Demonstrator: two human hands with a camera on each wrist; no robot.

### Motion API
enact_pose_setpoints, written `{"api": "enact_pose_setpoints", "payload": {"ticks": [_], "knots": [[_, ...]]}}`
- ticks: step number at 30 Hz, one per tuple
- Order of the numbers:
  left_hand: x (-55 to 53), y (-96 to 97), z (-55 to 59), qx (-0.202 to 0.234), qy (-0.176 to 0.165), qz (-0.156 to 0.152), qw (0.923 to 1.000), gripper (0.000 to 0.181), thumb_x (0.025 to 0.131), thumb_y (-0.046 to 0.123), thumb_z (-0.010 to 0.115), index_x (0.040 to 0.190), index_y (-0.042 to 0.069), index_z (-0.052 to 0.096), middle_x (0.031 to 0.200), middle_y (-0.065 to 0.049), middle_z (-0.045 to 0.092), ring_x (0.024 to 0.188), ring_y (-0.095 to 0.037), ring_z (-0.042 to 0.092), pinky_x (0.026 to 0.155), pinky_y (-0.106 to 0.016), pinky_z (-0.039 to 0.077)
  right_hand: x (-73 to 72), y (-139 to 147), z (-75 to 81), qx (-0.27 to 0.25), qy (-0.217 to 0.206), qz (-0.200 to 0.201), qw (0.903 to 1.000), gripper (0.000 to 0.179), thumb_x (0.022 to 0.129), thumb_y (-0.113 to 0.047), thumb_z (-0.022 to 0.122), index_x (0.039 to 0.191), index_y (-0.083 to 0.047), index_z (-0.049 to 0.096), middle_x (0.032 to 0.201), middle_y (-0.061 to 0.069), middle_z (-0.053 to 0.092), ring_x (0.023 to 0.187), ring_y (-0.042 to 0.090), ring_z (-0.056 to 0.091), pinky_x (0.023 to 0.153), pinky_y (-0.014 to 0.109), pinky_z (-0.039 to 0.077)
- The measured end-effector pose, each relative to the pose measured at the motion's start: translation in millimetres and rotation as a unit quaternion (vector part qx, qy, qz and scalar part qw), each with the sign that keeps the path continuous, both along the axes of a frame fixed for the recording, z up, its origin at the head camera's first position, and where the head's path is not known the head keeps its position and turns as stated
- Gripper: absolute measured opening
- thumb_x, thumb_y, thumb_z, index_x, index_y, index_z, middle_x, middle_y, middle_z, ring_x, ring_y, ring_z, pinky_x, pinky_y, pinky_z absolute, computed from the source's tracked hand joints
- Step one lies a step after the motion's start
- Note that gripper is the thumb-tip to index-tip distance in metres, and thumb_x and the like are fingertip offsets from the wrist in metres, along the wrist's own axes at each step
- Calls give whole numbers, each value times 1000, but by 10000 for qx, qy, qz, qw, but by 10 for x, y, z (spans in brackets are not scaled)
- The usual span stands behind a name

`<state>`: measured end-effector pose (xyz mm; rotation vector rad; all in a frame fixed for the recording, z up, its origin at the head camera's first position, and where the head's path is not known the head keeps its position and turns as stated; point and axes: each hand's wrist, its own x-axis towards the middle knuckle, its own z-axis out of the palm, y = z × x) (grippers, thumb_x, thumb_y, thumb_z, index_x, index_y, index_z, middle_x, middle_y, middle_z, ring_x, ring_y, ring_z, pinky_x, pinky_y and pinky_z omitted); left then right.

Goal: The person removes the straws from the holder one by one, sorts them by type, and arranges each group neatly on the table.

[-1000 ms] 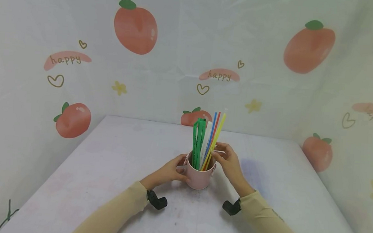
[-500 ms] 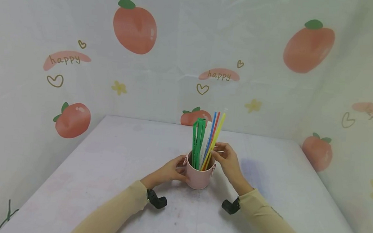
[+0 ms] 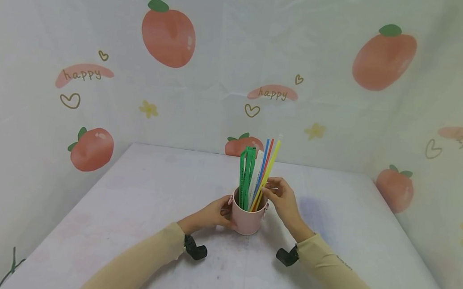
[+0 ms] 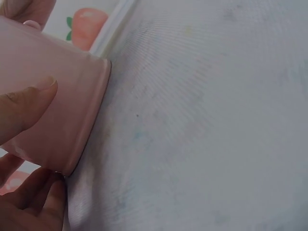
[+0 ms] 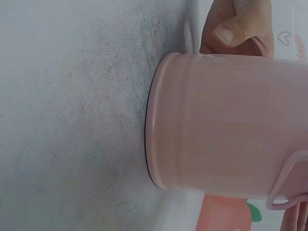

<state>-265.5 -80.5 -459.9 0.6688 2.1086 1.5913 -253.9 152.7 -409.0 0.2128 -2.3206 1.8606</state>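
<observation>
Pink tin cup (image 3: 245, 219) upright mid-desk (image 3: 140, 187), unmoved over the last second. Left hand (image 3: 209, 214) grip curled round its side; right hand (image 3: 285, 202) pinching yellow straw (image 3: 267, 176) at the rim. Almost no change: straw not lifted, both holds steady.

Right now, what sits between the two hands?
In the head view, a pink bucket of colored straws stands between the left hand, gripping its side, and the right hand at the yellow straw.
</observation>
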Motion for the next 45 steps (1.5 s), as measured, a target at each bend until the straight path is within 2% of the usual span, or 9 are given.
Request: {"api": "enact_pose_setpoints", "payload": {"ticks": [7, 15, 20, 27, 34, 45], "knots": [[-1, 15, -15, -86, 119, -38, 9999, 87, 73, -4, 79, 145, -3, 30, 147, -20, 41, 136, -36, 42, 113, -41, 38, 5, -16, 20, -36, -70, 24, 10000, 32, 91, -5, 65, 120, 3, 54, 114, 22, 59, 99, 21, 62, 78, 14, 50], [-37, 21, -69, -312, 364, -182, 9987, 88, 74, 1, 80, 147, 0, 32, 147, -16, 44, 133, -33, 46, 113, -41, 39, 2, -20, 12, -21, -125, -65, 9999, 33, 91, -5, 66, 120, 2, 54, 114, 21, 60, 100, 21, 62, 78, 12, 50], [-57, 25, -83, -399, 390, -236, 9982, 89, 73, 0, 81, 147, 1, 32, 147, -14, 44, 132, -31, 47, 113, -40, 39, -5, -11, 4, 10, -136, -36, 9999, 31, 91, -4, 65, 120, 2, 54, 114, 21, 60, 98, 18, 62, 78, 13, 51], [-93, 39, -80, -642, 326, -167, 9973, 89, 71, 1, 83, 147, 5, 35, 145, -9, 47, 129, -27, 51, 110, -37, 42, -5, 5, -8, 33, -84, 38, 10000, 31, 92, -6, 65, 120, 2, 54, 114, 21, 59, 93, 10, 61, 78, 14, 51], [-118, 31, -91, -575, 278, -146, 9979, 86, 71, -1, 82, 145, 4, 39, 143, -10, 49, 128, -28, 52, 110, -36, 43, -25, 0, -26, 36, 20, 43, 10000, 31, 90, -5, 66, 118, 3, 54, 113, 22, 61, 92, 10, 61, 78, 14, 52], [-82, 35, -101, -626, 187, -37, 9979, 89, 72, 1, 83, 147, 8, 36, 146, -8, 47, 130, -27, 50, 112, -39, 41, -24, 14, -15, 9, 128, 96, 9999, 29, 90, -4, 67, 115, 4, 55, 111, 23, 62, 88, 8, 60, 77, 17, 53]]}}
